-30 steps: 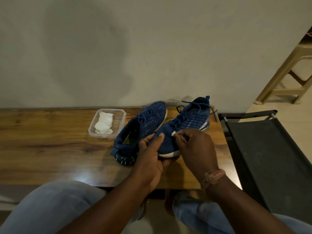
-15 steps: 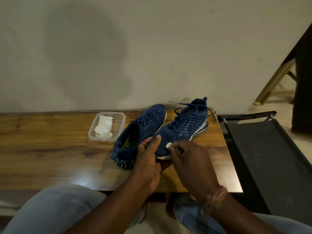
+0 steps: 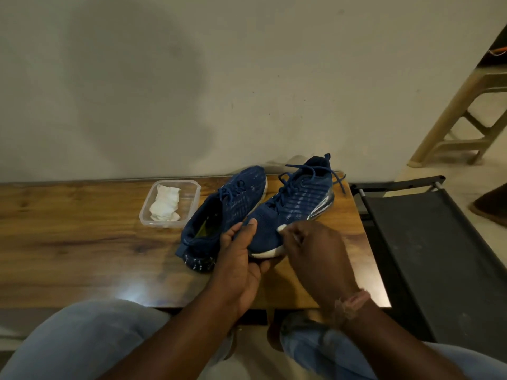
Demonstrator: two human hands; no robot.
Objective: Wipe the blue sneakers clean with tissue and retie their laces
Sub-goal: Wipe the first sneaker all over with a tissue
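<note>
Count: two blue sneakers, one tissue piece in your hand, one clear plastic container (image 3: pixel 192 200) with one wad of crumpled tissue (image 3: pixel 165 203) inside, two hands in view.

Right-hand sneaker (image 3: pixel 290 208): on the tabletop (image 3: pixel 82 242) near its right end, toe toward you at about 7 o'clock, heel up at 1 o'clock against the wall. Long axis runs diagonal, 7 to 1. The heel end looks lifted, but I can't tell for sure. Its laces (image 3: pixel 307 174) are loose, with ends trailing off at 2 o'clock.

Left-hand sneaker (image 3: pixel 227 212): just beside the first, touching or near touching along its side. It points the opposite way, with heel and opening toward you at 7 o'clock and toe at 1 o'clock. Same diagonal axis. Laces look threaded; I can't tell whether they're knotted.

Your left hand (image 3: pixel 241 259) is wrapped around the toe of the right-hand sneaker, thumb on top of the blue mesh, fingers under the white sole.

Your right hand (image 3: pixel 315 250) has its fingers curled, pinching a small white tissue piece (image 3: pixel 282 229) against the toe's upper on its right side.

The container sits at 9 o'clock from the sneakers, apart from them. A black folding cot frame (image 3: pixel 428 242) stands to the tabletop's right.
</note>
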